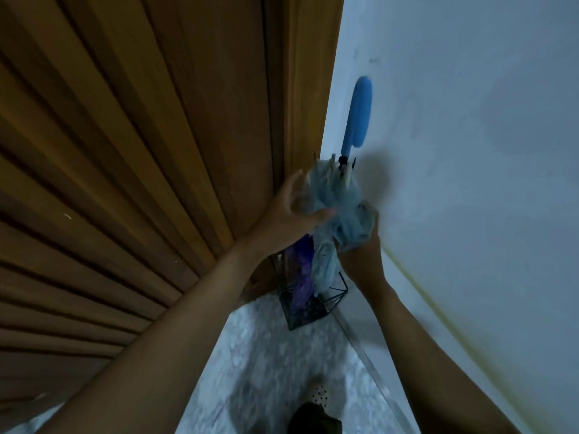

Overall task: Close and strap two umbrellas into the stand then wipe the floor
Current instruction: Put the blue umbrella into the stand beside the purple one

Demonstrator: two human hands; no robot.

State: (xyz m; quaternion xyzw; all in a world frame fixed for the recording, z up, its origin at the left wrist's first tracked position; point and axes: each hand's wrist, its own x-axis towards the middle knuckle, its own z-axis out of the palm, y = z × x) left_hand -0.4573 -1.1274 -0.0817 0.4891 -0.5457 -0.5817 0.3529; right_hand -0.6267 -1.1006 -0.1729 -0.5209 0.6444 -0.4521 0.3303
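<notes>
Where the floor (266, 355) runs into its far corner, between the wooden slatted door (141, 151) and the white wall (470, 151), we note a black wire stand (308, 311). Contents: a purple umbrella (302, 261) on the door side and a light blue umbrella (336, 195) on the wall side, both upright. The light blue one's blue hooked handle (358, 114) rises against the wall.

Left hand (288, 214): thumb and fingers curved round the loose blue canopy from the door side. Right hand (363, 252): fingers curled round a bunch of the same fabric from below, close to the wall. The canopy looks unstrapped, though blur makes this uncertain.

Surroundings: a thin yellow line (438, 317) runs down the wall; a white perforated shoe (321, 394) rests at the floor's near edge. Both forearms cross in front of the stand's upper part.
</notes>
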